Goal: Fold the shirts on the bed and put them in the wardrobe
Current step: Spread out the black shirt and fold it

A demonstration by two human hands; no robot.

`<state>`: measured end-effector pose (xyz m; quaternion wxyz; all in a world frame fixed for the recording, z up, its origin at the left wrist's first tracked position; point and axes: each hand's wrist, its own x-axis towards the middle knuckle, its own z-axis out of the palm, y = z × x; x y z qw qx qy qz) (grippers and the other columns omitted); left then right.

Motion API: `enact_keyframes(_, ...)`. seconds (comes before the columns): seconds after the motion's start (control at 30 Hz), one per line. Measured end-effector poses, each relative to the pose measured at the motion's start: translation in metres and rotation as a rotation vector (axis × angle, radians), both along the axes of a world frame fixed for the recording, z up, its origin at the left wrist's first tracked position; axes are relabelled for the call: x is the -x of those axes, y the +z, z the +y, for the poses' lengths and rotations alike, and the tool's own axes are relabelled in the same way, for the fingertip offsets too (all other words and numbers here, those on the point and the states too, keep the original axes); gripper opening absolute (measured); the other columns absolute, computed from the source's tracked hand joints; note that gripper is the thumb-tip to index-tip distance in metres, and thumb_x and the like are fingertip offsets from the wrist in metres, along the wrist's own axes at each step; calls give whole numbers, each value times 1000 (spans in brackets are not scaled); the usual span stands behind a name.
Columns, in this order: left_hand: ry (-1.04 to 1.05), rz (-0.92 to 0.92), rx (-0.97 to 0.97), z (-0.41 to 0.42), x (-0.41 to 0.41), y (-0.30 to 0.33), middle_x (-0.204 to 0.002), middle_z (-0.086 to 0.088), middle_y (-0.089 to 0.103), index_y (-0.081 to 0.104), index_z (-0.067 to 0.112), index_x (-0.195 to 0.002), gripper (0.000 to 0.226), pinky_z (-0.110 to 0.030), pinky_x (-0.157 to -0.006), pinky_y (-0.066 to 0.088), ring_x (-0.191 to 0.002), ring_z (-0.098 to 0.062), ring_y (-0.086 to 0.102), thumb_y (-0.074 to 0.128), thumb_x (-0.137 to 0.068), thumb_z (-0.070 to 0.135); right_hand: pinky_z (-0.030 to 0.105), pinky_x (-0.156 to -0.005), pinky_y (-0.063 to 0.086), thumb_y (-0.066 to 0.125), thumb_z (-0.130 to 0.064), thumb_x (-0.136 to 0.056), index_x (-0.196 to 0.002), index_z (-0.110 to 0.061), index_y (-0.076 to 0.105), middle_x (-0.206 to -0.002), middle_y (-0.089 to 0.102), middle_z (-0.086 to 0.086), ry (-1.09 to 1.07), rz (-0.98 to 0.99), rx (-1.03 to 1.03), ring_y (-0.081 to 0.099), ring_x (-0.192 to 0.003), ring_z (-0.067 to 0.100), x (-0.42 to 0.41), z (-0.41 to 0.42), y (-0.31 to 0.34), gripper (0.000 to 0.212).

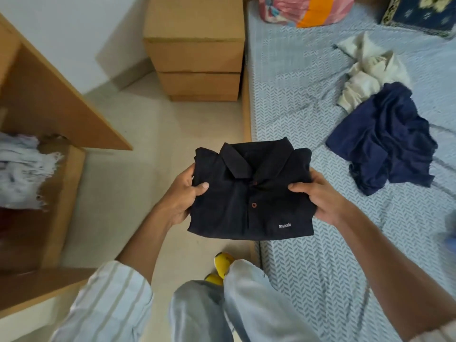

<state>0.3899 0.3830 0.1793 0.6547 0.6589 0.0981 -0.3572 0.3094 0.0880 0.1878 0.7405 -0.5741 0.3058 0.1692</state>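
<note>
A folded black collared shirt hangs in the air above the floor, between the bed and the wardrobe. My left hand grips its left edge, thumb on top. My right hand grips its right edge the same way. On the bed lie a crumpled navy shirt and, behind it, a crumpled cream shirt. The open wooden wardrobe stands at the left, with pale folded cloth on a shelf.
A wooden drawer chest stands against the wall beside the bed's head. A pink and orange bundle and a dark patterned pillow sit at the bed's far end. My legs and yellow slippers are on the tiled floor.
</note>
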Motion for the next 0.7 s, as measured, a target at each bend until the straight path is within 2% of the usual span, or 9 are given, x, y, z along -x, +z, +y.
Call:
enact_keyframes(0.13, 23, 32, -35, 16, 1, 110, -115, 3, 72, 58, 30, -128, 46, -44, -90, 57, -108, -20, 69, 56, -96, -3, 44, -84, 60, 50, 19, -87, -124, -15, 60, -114, 71, 13, 59, 0, -28, 69, -104, 30, -4, 8, 109, 51)
enact_keyframes(0.3, 93, 17, -32, 41, 3, 218, -114, 3, 73, 58, 30, -127, 47, -41, -87, 58, -105, -19, 70, 58, -94, -4, 44, -83, 59, 49, 21, -85, -128, -14, 58, -114, 71, 14, 125, -31, -42, 68, -106, 32, -23, 29, 209, 55)
enact_keyframes(0.37, 123, 13, -33, 49, 2, 245, -113, 3, 73, 58, 30, -127, 47, -40, -85, 58, -104, -19, 70, 58, -94, -4, 43, -82, 59, 49, 21, -86, -126, -16, 59, -112, 72, 13, 157, -52, -47, 69, -104, 30, -33, 39, 235, 55)
enact_keyframes(0.53, 221, -25, -19, 78, -11, 297, -112, 3, 74, 58, 31, -127, 48, -37, -80, 58, -105, -20, 70, 58, -94, -4, 54, -98, 51, 49, 21, -86, -130, -16, 57, -122, 67, 20, 215, -96, -72, 64, -113, 37, -69, 67, 278, 58)
enact_keyframes(0.7, 376, -73, -22, 123, -31, 317, -114, 5, 73, 59, 34, -125, 50, -40, -88, 56, -107, -18, 68, 59, -93, -5, 51, -95, 53, 52, 18, -86, -129, -19, 58, -119, 69, 17, 339, -120, -60, 66, -110, 34, -126, 112, 301, 57)
